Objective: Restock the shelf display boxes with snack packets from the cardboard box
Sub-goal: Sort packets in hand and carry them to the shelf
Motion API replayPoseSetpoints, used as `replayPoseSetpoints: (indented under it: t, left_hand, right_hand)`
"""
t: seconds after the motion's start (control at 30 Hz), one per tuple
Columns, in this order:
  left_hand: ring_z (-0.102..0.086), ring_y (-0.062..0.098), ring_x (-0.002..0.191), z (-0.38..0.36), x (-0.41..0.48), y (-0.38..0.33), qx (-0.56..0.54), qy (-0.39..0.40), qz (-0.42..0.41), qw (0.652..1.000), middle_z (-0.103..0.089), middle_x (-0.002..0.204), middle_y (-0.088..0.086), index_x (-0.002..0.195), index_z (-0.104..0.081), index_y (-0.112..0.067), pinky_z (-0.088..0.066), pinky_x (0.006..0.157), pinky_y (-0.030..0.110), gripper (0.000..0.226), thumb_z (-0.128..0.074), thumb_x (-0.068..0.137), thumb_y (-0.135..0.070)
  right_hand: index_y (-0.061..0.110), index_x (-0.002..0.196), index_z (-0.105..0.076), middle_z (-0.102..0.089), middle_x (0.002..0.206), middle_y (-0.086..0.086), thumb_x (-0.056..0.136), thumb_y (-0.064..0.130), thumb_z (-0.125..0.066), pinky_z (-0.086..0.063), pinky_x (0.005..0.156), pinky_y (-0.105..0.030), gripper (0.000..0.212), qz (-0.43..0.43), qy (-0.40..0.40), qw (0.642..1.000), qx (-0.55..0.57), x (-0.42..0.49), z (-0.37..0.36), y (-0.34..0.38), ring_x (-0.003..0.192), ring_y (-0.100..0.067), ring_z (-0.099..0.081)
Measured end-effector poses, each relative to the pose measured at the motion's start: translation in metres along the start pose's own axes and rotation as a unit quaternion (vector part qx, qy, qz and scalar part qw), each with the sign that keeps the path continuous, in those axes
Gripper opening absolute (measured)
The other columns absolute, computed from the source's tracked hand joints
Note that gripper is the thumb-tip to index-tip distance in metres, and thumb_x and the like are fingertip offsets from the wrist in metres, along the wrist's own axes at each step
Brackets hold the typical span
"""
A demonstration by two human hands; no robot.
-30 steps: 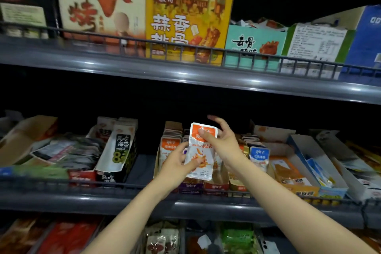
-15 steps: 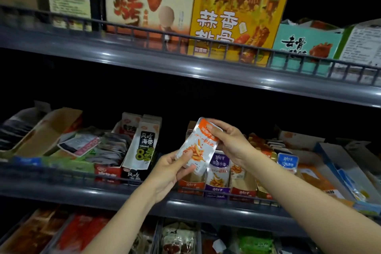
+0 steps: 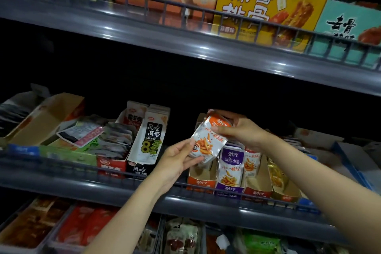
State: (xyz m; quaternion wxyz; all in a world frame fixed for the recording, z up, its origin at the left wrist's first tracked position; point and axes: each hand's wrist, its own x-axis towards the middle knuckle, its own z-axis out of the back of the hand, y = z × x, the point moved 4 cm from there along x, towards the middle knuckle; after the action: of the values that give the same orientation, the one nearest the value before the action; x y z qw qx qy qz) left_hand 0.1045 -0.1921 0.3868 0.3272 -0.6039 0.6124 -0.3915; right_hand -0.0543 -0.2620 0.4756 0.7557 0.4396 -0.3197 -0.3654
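You hold the orange snack packet (image 3: 208, 140) tilted, just above the orange display box (image 3: 201, 181). Your left hand (image 3: 177, 159) pinches its lower edge and your right hand (image 3: 237, 130) grips its top. Beside that box, the purple box (image 3: 229, 189) holds upright purple packets (image 3: 232, 163).

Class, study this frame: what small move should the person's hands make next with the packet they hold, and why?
Probably lower the tilted orange packet into the orange display box just below and stand it upright. The left hand and right hand both pinch it. The box's front looks empty, and its colour matches the packet, unlike the purple box beside it.
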Motion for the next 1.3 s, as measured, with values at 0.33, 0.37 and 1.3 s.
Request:
replayPoseSetpoints:
  t: [0.33, 0.37, 1.3]
  left_hand:
    - [-0.053, -0.002, 0.114, 0.033, 0.029, 0.017, 0.341, -0.102, -0.155, 0.921, -0.060, 0.121, -0.012, 0.136, -0.047, -0.024, -0.041, 0.086, 0.008, 0.042, -0.053, 0.095, -0.030]
    - [-0.049, -0.001, 0.118, 0.034, 0.031, 0.023, 0.361, -0.086, -0.139, 0.918, -0.056, 0.129, -0.010, 0.139, -0.044, -0.024, -0.039, 0.090, 0.011, 0.045, -0.051, 0.095, -0.031]
    - [-0.047, 0.004, 0.125, 0.036, 0.037, 0.042, 0.386, 0.018, -0.074, 0.919, -0.047, 0.137, -0.017, 0.143, -0.033, -0.039, -0.050, 0.097, 0.037, 0.056, -0.055, 0.094, -0.022]
  right_hand:
    - [0.028, 0.115, -0.055, -0.062, 0.100, 0.012, 0.079, 0.026, -0.074, -0.053, 0.073, -0.012, 0.040, -0.027, -0.082, 0.979, -0.187, 0.022, 0.015, -0.014, 0.089, -0.004, -0.062]
    - [0.024, 0.114, -0.058, -0.065, 0.103, 0.008, 0.077, 0.032, -0.075, -0.055, 0.081, -0.020, 0.042, -0.053, -0.085, 0.973, -0.206, 0.026, 0.016, -0.021, 0.093, -0.010, -0.064]
    - [0.029, 0.146, -0.030, -0.048, 0.141, 0.001, 0.081, 0.043, -0.069, -0.040, 0.099, -0.032, 0.077, 0.051, -0.028, 0.861, -0.505, 0.027, -0.030, -0.068, 0.127, -0.019, -0.046]
